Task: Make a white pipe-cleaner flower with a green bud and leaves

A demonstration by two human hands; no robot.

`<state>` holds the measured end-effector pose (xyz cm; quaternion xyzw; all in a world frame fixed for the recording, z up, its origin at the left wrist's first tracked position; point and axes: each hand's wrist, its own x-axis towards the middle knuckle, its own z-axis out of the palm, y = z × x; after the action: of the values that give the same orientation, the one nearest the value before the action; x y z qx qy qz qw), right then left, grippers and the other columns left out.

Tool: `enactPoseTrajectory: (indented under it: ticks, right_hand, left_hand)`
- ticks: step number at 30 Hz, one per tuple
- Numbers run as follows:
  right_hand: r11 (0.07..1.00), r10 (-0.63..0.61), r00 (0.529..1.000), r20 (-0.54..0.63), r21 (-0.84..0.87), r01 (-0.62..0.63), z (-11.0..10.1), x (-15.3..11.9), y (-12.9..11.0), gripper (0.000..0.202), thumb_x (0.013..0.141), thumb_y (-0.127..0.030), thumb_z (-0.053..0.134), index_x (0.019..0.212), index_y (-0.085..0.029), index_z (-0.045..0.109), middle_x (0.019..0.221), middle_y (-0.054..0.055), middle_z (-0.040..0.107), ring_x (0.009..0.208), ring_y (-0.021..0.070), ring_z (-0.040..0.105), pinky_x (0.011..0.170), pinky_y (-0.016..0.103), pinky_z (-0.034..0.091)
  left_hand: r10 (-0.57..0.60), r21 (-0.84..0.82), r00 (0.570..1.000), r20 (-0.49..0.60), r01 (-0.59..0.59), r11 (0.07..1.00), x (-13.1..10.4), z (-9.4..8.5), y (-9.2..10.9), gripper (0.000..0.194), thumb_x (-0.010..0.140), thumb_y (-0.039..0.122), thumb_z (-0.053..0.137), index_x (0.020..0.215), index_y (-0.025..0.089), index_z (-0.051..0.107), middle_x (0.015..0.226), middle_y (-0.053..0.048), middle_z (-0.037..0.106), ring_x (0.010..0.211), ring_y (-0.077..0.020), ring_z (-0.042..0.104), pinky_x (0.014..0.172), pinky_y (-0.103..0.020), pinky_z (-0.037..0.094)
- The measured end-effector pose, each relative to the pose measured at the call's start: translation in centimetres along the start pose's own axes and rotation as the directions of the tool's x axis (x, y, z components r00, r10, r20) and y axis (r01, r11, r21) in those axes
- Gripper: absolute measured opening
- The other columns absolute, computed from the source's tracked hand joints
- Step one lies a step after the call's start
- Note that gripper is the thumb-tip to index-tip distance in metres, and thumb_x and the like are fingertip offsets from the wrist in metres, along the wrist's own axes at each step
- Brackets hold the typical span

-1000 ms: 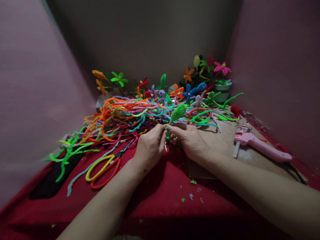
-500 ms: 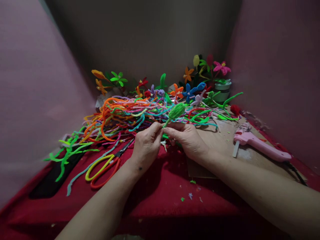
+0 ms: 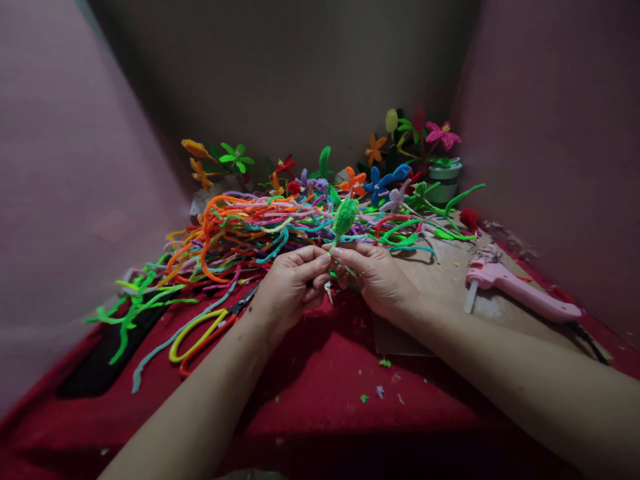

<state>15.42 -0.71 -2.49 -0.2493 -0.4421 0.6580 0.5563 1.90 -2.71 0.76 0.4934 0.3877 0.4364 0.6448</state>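
Observation:
A green pipe-cleaner flower bud (image 3: 345, 217) stands nearly upright above my fingers, its thin stem pointing down between them. My left hand (image 3: 299, 279) pinches the stem from the left, thumb on top. From the other side my right hand (image 3: 373, 275) grips the same stem between thumb and forefinger. Both hands meet at the stem's lower part, and its end is hidden behind the fingers. Just behind the hands lies a big heap of colourful pipe cleaners (image 3: 250, 227).
Left lie scissors (image 3: 200, 337) with yellow and red handles, and a black flat object (image 3: 100, 363). At right a pink glue gun (image 3: 523, 290) rests on a cardboard sheet (image 3: 415, 337). Pipe-cleaner flowers and a pale green pot (image 3: 445, 181) stand behind. The tablecloth (image 3: 320, 400) is red.
The bud has swung left and become more upright. My left hand has turned, its thumb now lying along the stem; my right hand has barely moved.

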Motion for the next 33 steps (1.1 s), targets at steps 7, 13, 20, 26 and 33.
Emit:
enactPoseTrajectory:
  ticks: [7, 13, 20, 26, 33]
  right_hand:
    - [0.998, 0.017, 0.994, 0.113, 0.057, -0.023, -0.1, 0.0, -0.2, 0.015, 0.069, -0.029, 0.068, 0.078, -0.017, 0.069, 0.068, 0.000, 0.063, 0.055, 0.0089, 0.054, 0.052, 0.022, 0.042]
    - [0.999, 0.023, 1.000, -0.006, 0.044, -0.023, -0.2, 0.1, 0.1, 0.016, 0.066, -0.029, 0.070, 0.077, -0.017, 0.069, 0.067, -0.001, 0.062, 0.053, 0.0080, 0.050, 0.048, 0.022, 0.039]
    - [0.996, -0.035, 0.999, -0.037, -0.082, 0.032, 0.0, -0.2, 0.1, 0.016, 0.070, -0.031, 0.068, 0.078, -0.017, 0.069, 0.070, -0.001, 0.061, 0.053, 0.0066, 0.046, 0.047, 0.021, 0.036]
    - [0.974, -0.064, 0.998, 0.025, -0.218, 0.068, 0.1, -0.4, -0.2, 0.023, 0.073, -0.038, 0.065, 0.083, -0.018, 0.070, 0.062, -0.002, 0.058, 0.047, 0.0067, 0.044, 0.044, 0.021, 0.036]
    - [0.975, -0.061, 0.995, 0.083, -0.210, 0.077, 0.0, -0.5, -0.3, 0.017, 0.075, -0.034, 0.062, 0.076, -0.018, 0.067, 0.064, -0.002, 0.058, 0.050, 0.0080, 0.048, 0.048, 0.023, 0.039]
  left_hand:
    - [-0.024, -0.175, 0.980, 0.199, 0.060, 0.983, 0.3, -0.7, -0.2, 0.013, 0.085, 0.025, 0.050, 0.077, 0.015, 0.054, 0.047, 0.009, 0.034, 0.033, -0.0013, 0.009, 0.030, -0.013, 0.017]
    - [0.150, 0.331, 0.989, -0.016, -0.137, 0.934, 0.1, 0.1, -0.5, 0.018, 0.083, 0.031, 0.051, 0.073, 0.017, 0.051, 0.052, 0.007, 0.041, 0.036, -0.0035, 0.029, 0.036, -0.016, 0.025]
    - [0.659, 0.939, 0.740, 0.134, -0.307, 0.154, 0.1, -0.4, -2.3, 0.012, 0.083, 0.021, 0.048, 0.083, 0.016, 0.059, 0.065, 0.001, 0.057, 0.054, -0.0082, 0.047, 0.055, -0.020, 0.035]
    - [0.533, 0.761, 0.845, -0.031, -0.326, 0.560, 0.3, -0.2, -1.7, 0.020, 0.084, 0.024, 0.047, 0.068, 0.017, 0.055, 0.052, 0.005, 0.045, 0.046, -0.0054, 0.037, 0.046, -0.017, 0.032]
    - [0.229, 0.390, 0.963, -0.145, -0.157, 0.907, -0.2, 0.5, -0.2, 0.022, 0.077, 0.029, 0.058, 0.061, 0.016, 0.052, 0.047, 0.006, 0.041, 0.037, -0.0030, 0.032, 0.036, -0.016, 0.023]
